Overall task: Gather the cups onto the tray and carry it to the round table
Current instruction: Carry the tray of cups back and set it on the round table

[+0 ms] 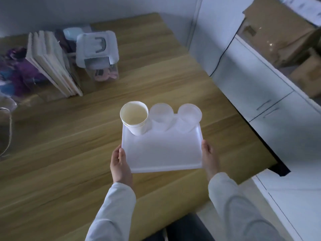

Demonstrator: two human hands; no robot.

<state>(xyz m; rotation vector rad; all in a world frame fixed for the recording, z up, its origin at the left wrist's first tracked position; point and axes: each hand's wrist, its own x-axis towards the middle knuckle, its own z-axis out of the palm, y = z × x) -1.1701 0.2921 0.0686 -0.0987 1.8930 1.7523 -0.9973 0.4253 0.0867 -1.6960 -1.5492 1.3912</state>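
Note:
A white rectangular tray (163,153) is held over the wooden table (69,153). My left hand (120,164) grips its left edge and my right hand (209,157) grips its right edge. Three cups stand in a row along the tray's far side: a white paper cup (134,117) at the left, a clear plastic cup (161,117) in the middle and another clear plastic cup (189,116) at the right. All three are upright and touch each other.
At the table's far left stand a row of books (52,63), a clear lidded container (98,54) and purple items (17,72). White cabinets (260,94) run along the right, with cardboard boxes (281,35) behind glass. A glass rim (5,133) shows at the left edge.

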